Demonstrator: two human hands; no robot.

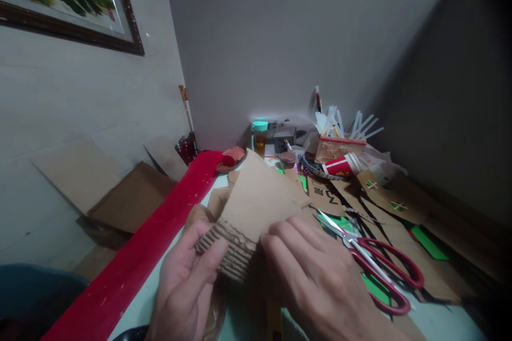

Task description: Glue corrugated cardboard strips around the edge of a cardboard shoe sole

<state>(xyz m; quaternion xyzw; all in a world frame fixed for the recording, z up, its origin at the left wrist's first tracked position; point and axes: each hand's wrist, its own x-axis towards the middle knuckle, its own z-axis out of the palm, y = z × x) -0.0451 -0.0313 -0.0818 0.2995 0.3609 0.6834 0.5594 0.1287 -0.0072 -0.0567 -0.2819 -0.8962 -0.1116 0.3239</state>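
Left hand (186, 279): palm turned up, thumb pressed on the ridged near band of the cardboard piece (260, 197), fingers beneath; grasps its left side. Right hand (316, 272): back of hand upward, fingers curled in at the near right edge of the cardboard piece, gripping it; thumb hidden. The cardboard piece sits between both hands, its smooth part slanting up beyond them, bare corrugations nearest the person.

Scissors (372, 262): right of the cardboard piece, blades slightly parted, on loose cardboard (432, 272). Red strip (160, 234): left of the cardboard piece, along the edge of the counter (448, 319). Capped bottle (260, 141): directly behind the cardboard piece. Red-and-white cup (338, 166): behind and right of it, tipped over.
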